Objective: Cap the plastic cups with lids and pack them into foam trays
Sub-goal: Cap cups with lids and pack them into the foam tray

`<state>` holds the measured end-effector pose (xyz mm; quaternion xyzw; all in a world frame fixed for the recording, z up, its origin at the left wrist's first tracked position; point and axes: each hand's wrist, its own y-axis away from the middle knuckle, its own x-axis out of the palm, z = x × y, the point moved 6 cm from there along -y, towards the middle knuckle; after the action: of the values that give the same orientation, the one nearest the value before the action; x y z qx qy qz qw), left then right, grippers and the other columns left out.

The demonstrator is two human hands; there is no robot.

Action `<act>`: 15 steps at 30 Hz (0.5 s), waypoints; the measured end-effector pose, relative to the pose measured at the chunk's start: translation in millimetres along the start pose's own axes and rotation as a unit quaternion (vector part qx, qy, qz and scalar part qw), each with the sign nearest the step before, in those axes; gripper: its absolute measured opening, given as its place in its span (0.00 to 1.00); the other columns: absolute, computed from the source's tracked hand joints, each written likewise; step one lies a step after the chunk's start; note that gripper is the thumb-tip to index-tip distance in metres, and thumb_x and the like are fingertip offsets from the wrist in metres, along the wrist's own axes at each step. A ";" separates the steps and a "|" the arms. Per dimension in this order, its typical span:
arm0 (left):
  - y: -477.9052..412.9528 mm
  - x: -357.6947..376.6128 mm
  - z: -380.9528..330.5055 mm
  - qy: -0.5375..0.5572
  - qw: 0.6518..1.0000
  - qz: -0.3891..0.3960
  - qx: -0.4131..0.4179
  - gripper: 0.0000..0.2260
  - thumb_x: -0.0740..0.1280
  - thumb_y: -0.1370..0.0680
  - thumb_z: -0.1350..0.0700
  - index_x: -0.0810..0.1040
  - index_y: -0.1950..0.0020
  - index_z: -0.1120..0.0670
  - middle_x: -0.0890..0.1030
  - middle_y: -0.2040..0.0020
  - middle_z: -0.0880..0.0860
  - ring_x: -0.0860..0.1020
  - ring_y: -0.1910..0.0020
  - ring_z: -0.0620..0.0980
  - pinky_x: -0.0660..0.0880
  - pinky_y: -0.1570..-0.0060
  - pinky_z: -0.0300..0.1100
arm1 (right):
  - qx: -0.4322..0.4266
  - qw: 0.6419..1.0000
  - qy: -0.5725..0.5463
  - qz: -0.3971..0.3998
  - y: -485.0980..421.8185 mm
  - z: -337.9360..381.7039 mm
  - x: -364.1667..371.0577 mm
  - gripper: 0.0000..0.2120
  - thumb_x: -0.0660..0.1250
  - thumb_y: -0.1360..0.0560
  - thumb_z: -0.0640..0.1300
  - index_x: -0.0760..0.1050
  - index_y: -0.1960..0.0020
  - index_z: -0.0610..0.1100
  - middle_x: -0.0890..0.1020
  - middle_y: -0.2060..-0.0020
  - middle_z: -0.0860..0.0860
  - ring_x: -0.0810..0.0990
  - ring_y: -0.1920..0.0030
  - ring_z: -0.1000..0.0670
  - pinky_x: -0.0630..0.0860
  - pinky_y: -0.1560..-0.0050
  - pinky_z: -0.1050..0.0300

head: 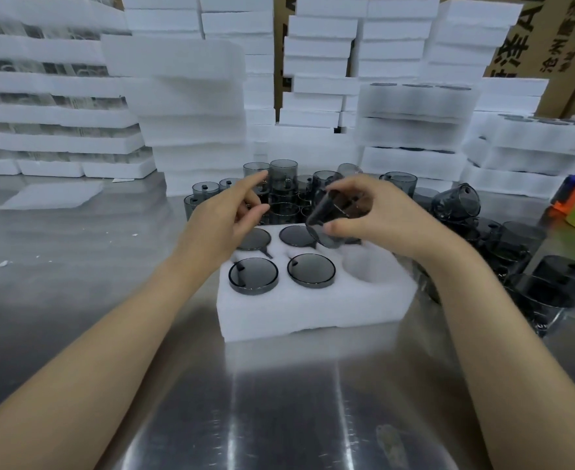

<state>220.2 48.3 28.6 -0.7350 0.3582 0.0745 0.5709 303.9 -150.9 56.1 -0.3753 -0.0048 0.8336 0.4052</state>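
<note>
Cup [326, 215], tilted, gripped by right hand [381, 218] above foam tray [313, 310]; left hand [221, 222] relaxed, holding nothing

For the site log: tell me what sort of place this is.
Probably a factory packing station: white foam trays stacked high behind a steel table, dozens of smoky plastic cups waiting on it, and printed cardboard cartons at the back.
</note>
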 end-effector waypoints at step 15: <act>1.7 0.8 6.9 0.008 1.000 0.001 -0.014 0.12 0.63 0.20 0.56 0.76 0.36 0.54 0.79 0.57 0.45 0.77 0.62 0.43 0.76 0.57 0.44 | 0.058 0.975 0.077 0.200 18.5 -13.4 -10.2 0.22 0.79 0.38 0.49 0.78 0.51 0.68 0.80 0.57 0.65 0.79 0.56 0.58 0.73 0.52 0.64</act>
<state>221.8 53.9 24.5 -0.7433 0.3626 0.0741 0.5573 303.9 -174.3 47.0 -0.4078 0.1504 0.8650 0.2507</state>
